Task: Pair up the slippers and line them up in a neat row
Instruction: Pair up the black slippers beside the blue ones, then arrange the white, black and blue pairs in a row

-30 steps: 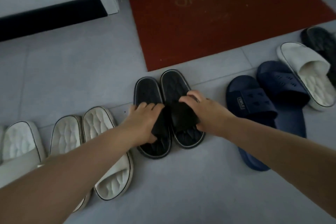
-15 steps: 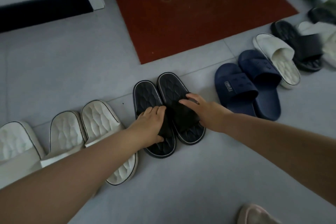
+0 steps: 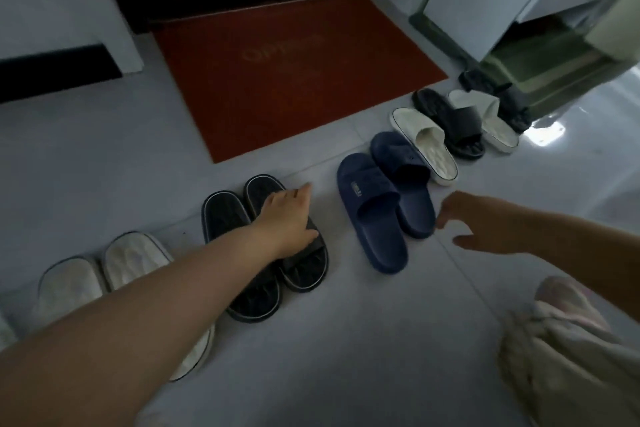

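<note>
A pair of black slippers [image 3: 228, 218] lies side by side on the grey floor. My left hand [image 3: 287, 218] hovers flat over the right one of the pair, fingers straight. A white pair [image 3: 131, 260] lies to their left, partly under my left forearm. Two navy slippers [image 3: 374, 211] lie to the right, one set further back than the other. My right hand [image 3: 485, 222] hangs just right of the navy ones, fingers loosely curled, holding nothing. Beyond them lie a white slipper [image 3: 426, 146], a black one [image 3: 446, 121], another white one [image 3: 491, 121] and a dark one [image 3: 512, 97].
A red doormat [image 3: 294, 73] lies behind the row, before a dark doorway. A green mat [image 3: 547, 62] lies at the far right under a white cabinet. My knee in light trousers [image 3: 571, 340] fills the lower right corner.
Both hands have left the black slippers' straps. My right hand has moved right, past the navy slippers. My left hand has shifted onto the right black slipper. The view has swung right.
</note>
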Demonstrator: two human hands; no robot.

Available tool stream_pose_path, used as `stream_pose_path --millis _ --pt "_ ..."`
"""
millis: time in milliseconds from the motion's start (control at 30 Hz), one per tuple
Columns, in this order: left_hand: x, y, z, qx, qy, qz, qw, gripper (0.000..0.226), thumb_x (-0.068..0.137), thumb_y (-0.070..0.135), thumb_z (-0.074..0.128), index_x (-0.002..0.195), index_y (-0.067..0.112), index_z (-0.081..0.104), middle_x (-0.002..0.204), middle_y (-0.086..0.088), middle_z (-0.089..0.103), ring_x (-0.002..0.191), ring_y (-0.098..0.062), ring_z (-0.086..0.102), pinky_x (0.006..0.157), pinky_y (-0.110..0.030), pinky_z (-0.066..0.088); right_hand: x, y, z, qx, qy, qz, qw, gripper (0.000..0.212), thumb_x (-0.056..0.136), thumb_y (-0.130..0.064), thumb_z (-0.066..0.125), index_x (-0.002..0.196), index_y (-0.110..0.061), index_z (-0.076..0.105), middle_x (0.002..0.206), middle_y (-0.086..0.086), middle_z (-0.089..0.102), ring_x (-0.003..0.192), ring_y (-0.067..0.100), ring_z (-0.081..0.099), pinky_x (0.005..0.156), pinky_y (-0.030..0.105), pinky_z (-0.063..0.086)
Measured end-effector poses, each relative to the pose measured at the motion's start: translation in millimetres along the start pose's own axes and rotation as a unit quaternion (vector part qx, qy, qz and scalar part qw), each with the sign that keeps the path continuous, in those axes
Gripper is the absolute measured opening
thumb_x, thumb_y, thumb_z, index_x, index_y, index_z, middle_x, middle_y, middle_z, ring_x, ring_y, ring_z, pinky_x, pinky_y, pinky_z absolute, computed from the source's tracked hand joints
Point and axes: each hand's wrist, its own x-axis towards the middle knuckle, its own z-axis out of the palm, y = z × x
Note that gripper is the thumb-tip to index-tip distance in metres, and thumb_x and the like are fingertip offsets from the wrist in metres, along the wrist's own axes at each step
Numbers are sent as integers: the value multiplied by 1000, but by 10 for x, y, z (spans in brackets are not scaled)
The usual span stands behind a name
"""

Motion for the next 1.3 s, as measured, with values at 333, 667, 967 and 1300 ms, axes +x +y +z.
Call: stream_pose_path --millis 333,667,967,1300 --pt "1348 1063 647 -12 -13 -183 983 82 88 39 57 149 25 4 152 -9 21 129 -31 39 102 -40 41 1590 1325 187 5 23 -80 997 49 90 -23 54 137 -24 44 158 11 -11 141 26 31 109 29 31" --pt "1867 941 435 -55 42 -491 868 68 95 8 39 150 27 4 149 -24 20 118 -41 52 92 -47 49 2106 1341 123 82 0 -290 953 68 91 -19 48 148 -6 11 159 4 -13 139 27 32 106 33 33" --pt "1894 1000 436 -44 1 -497 866 77 90 14 52 150 21 5 145 -21 21 123 -39 45 94 -46 48 2251 1305 231 119 13 -301 946 46 92 -21 47 134 -8 34 158 -2 -20 134 24 34 96 27 36" --pt "2667 1641 315 17 21 -311 950 95 79 23 61 149 29 -3 157 -9 1 145 -35 1 119 -51 -5 2186 1880 345 313 107 -206 921 21 84 -12 60 104 -16 66 154 1 27 136 21 38 101 21 31"
